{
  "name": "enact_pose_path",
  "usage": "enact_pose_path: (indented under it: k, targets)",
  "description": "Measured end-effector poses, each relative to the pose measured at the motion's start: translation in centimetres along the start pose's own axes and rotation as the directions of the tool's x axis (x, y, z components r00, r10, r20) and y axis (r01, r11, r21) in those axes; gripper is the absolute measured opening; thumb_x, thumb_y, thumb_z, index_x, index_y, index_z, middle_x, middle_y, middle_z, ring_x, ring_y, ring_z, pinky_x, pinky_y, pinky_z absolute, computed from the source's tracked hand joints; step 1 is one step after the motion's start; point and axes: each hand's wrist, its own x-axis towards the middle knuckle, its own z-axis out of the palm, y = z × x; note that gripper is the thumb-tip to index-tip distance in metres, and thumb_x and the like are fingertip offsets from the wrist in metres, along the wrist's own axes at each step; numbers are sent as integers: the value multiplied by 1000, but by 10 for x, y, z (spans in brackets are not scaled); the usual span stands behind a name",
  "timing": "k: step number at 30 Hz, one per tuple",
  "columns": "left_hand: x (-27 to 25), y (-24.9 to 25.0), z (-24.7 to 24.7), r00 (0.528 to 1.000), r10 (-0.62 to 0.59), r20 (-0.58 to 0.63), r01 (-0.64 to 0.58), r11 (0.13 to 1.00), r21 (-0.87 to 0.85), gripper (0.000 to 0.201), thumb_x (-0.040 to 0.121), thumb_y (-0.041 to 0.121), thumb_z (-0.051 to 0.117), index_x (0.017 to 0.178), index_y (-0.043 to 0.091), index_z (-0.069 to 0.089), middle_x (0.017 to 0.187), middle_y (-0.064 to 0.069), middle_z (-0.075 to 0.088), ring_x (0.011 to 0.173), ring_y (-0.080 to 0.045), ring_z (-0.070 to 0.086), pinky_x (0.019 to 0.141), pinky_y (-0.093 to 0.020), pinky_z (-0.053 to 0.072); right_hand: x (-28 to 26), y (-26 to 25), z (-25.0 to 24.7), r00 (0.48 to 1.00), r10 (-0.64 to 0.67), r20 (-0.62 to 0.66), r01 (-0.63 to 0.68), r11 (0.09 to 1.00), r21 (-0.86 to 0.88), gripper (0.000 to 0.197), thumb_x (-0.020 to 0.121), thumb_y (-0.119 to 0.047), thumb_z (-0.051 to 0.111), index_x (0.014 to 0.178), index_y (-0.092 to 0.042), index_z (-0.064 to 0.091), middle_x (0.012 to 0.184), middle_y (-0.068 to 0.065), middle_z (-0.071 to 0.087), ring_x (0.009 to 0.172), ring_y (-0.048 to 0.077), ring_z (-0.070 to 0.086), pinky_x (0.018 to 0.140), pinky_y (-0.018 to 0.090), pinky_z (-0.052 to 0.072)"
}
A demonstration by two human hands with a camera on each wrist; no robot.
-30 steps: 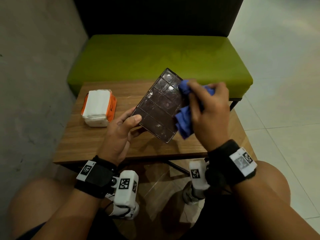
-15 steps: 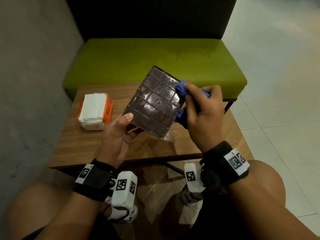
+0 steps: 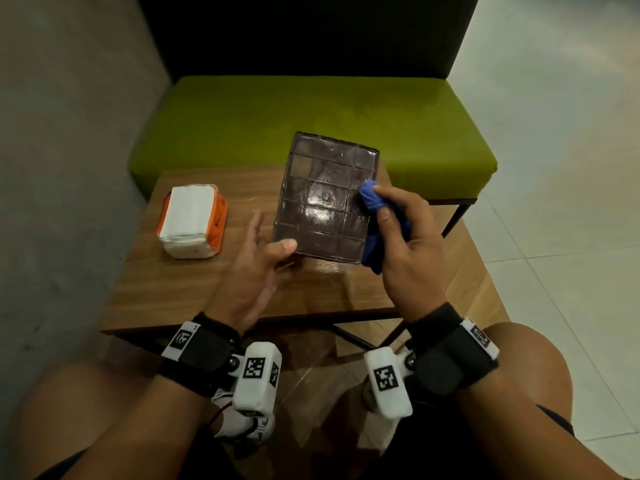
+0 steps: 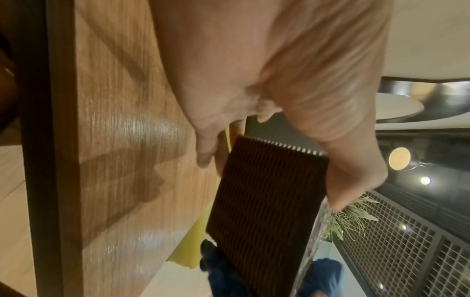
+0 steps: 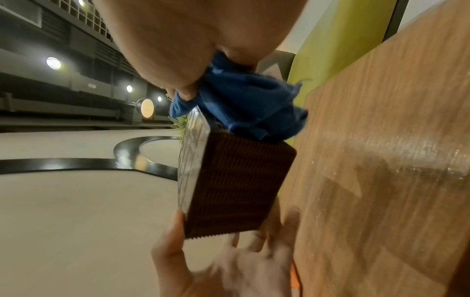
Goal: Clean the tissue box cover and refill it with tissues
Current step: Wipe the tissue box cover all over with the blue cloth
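The dark brown tissue box cover is held up over the wooden table, its glossy gridded underside facing me and its ribbed side showing in the wrist views. My right hand grips a bunched blue cloth and pinches it over the cover's right edge. My left hand is spread with straight fingers. Its thumb touches the cover's lower left corner and the other fingers reach behind the box's near end, blurred. A pack of white tissues in an orange wrapper lies at the table's left.
A green padded bench with a dark back stands just beyond the table. A grey wall runs close along the left. Pale tiled floor lies to the right. My knees are under the table's near edge.
The cover has turned from a diagonal tilt to nearly upright. My left hand has loosened from a pinch to spread fingers. My right hand with the cloth has moved down the right edge.
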Motion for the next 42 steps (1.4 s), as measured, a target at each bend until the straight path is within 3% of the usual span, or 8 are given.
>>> enact_pose_path:
  k: [7,12,18,25,30,34,39,42]
  targets:
    - [-4,14,-9,974,-168,150,132,965,228,109,67,24,93,163,29,41,153,-7,64,140,-28,64,106,-41,59,16,4,-19,980,-70,184,68,997,21,25,108,-5,56,130,-10,68,128,10,66,123,25,64,105,55,51]
    - [0,22,-5,978,-208,37,199,966,162,97,60,67,96,144,26,68,145,-7,71,137,-31,65,118,-62,47,19,1,-22,953,-107,283,106,994,20,27,107,-2,57,128,-15,68,128,8,67,126,26,63,107,54,50]
    - [4,22,-12,966,-259,22,248,944,217,96,64,54,97,146,21,61,141,-14,72,137,-42,63,121,-67,42,23,-4,-27,918,-104,383,142,987,-72,29,105,-2,60,125,-16,73,120,0,65,119,18,64,105,43,52]
    - [10,18,-2,991,-66,-119,89,975,203,90,72,43,90,152,38,50,136,-10,74,121,-40,73,97,-70,59,9,-7,-20,975,-140,171,188,932,-309,33,103,-10,65,136,-13,67,119,5,59,106,9,57,94,12,42]
    - [13,13,8,978,47,-203,-20,991,132,89,73,38,91,151,35,48,139,-12,72,115,-38,77,89,-67,62,-26,-7,8,969,-229,94,246,848,-469,28,97,-5,69,125,-3,69,116,14,62,104,25,53,86,30,42]
    - [12,18,13,966,122,-227,-106,991,82,85,82,33,86,155,29,44,136,-9,75,120,-41,75,92,-65,62,-43,-12,18,883,-335,328,461,748,-478,28,95,-2,71,124,0,73,116,22,63,101,30,55,82,29,41]
    - [9,22,18,959,151,-238,-139,988,65,90,80,30,85,157,28,41,137,-4,74,122,-35,75,92,-65,62,-1,-7,5,951,-310,8,281,851,-444,21,102,-3,65,120,1,73,111,22,58,101,33,56,82,43,49]
    - [10,26,20,954,160,-255,-150,987,56,90,77,34,86,157,28,43,141,-9,71,124,-40,72,89,-61,64,-33,-15,21,901,-325,287,426,788,-446,25,99,-1,64,122,-2,73,113,21,59,100,32,55,77,42,49]
